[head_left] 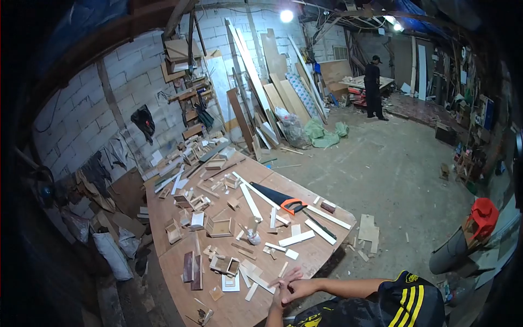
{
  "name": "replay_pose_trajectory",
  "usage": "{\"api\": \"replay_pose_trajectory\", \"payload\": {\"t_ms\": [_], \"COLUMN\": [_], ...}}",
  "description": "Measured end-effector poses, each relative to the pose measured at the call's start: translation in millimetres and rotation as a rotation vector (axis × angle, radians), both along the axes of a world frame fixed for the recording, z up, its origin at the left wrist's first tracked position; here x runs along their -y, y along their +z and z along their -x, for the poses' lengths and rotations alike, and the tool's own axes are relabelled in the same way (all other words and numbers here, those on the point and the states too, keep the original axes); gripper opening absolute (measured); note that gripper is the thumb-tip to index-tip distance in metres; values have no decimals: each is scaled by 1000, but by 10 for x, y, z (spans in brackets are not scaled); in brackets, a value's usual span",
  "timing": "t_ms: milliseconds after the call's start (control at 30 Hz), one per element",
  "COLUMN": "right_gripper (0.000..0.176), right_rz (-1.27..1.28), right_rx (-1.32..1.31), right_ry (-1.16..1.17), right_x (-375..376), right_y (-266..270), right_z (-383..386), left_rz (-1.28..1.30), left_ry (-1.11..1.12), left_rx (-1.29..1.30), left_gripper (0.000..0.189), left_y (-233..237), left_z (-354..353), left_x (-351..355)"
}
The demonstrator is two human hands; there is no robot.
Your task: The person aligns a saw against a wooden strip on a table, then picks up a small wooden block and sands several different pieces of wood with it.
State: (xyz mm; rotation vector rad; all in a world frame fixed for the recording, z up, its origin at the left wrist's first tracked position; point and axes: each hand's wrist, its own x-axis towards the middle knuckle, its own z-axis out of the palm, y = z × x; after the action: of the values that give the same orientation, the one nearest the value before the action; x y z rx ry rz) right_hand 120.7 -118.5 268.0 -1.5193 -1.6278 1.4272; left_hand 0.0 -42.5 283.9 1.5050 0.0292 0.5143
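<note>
We see the left hand (279, 297) and the right hand (300, 287) brought together over the near edge of the table (322, 252), fingertips pressed against each other. Whether they pinch some small piece between them we cannot tell, since it is too small to make out. The thing nearest them is a pale strip (260, 282), lying on the table just beside the hands. As we judge it, the main risk is position: the hands work right at the rim, so anything small let slip could fall to the floor and be lost among the scraps there. A sweeping forearm could also push the loose offcuts over the edge. The saw (279, 199) lies flat with its blade bare, well apart from the hands, and a blind reach across the clutter might meet its teeth. The bottle (253, 235) stands upright amid the pieces and could tip if bumped. Counting, we find one saw, one bottle, two dark boards (192, 268) side by side, about five long white slats (327, 216), at least three small open boxes (219, 226), two lit lamps (286, 15), and one other person (373, 87) far off. The offcuts are too many to count.
</note>
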Motion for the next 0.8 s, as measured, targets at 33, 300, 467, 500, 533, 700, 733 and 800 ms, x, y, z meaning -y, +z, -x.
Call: {"api": "replay_pose_trajectory", "payload": {"t_ms": [33, 300, 467, 500, 533, 700, 733, 800], "right_gripper": [89, 89, 87, 82, 76, 60, 58, 54], "right_rz": [-124, -155, -144, -237, -325, -305, -310, -281], "right_rx": [2, 9, 83, 125, 160, -31, -73, -139], "right_ry": [-61, -10, -92, -154, -199, -336, -382, -376], "right_x": [85, 540, 947, 1022, 1111, 1702, 1818, 1993], "right_y": [56, -3, 181, 96, -4, -8, 125, 75], "right_z": [57, 60, -276, -364, -441, -913, -973, -1136], "left_rz": [-41, -317, -482, -509, -529, -525, -524, -305], "left_ry": [-20, -162, -273, -272, -255, 1, 62, 220], "left_rx": [20, 74, 102, 121, 133, 103, 88, 196], "left_gripper": [75, 67, 63, 62, 61, 57, 57, 40], "left_y": [-185, -585, -699, -504, -494, -13, -146, -147], "left_z": [41, -146, -418, -709, -787, -1336, -1236, -1387], "left_x": [73, 514, 812, 833, 916, 1315, 1505, 1864]}}
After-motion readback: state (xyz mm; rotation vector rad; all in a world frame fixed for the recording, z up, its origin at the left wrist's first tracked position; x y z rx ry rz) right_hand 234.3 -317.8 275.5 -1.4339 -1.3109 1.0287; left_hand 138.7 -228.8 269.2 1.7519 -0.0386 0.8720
